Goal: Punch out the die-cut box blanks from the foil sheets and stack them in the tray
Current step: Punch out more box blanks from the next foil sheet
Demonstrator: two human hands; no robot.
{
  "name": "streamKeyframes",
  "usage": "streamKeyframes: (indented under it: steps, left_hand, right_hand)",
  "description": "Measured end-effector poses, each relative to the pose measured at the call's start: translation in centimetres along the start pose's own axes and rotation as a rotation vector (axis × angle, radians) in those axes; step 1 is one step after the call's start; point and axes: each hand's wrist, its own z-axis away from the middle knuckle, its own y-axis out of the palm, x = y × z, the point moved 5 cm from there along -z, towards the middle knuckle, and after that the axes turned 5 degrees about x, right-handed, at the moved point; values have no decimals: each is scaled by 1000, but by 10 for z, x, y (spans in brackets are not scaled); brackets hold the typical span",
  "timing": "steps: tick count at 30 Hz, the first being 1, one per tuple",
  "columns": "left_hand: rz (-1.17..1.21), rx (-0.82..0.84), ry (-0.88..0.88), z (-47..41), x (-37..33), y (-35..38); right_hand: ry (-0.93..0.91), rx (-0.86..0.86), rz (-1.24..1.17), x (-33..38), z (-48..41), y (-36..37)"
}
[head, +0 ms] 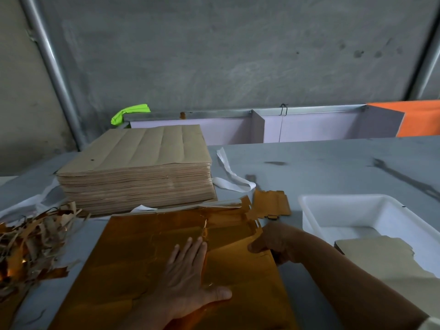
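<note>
A gold foil sheet (pixel 133 258) lies flat on the grey table in front of me. My left hand (pixel 188 277) presses on it with straight fingers, palm down. My right hand (pixel 273 241) grips a box blank (pixel 233 229) at the sheet's right edge, thumb on top; the blank is partly torn loose from the sheet. A loose gold blank (pixel 271 204) lies just beyond. The white tray (pixel 307 210) stands at the right and holds a stack of blanks (pixel 376 256), brown side up.
A tall stack of uncut sheets (pixel 135 172), brown side up, stands behind the foil sheet. A heap of torn scrap strips (pixel 26 244) lies at the left. White paper strips (pixel 228 177) lie behind. Partitioned bins (pixel 259 127) line the far table edge.
</note>
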Motion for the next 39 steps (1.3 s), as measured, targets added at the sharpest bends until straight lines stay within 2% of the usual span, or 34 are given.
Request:
streamKeyframes:
  steps: [13, 23, 39]
  left_hand:
    - [-11, -11, -5, 0, 1, 2]
    - [-7, -12, -6, -2, 0, 2]
    - [-13, -10, 11, -2, 0, 2]
  right_hand:
    - [26, 92, -54, -2, -3, -2]
    - [-7, 234, -156, -4, -1, -5]
    - [-28, 230, -210, -5, -5, -13]
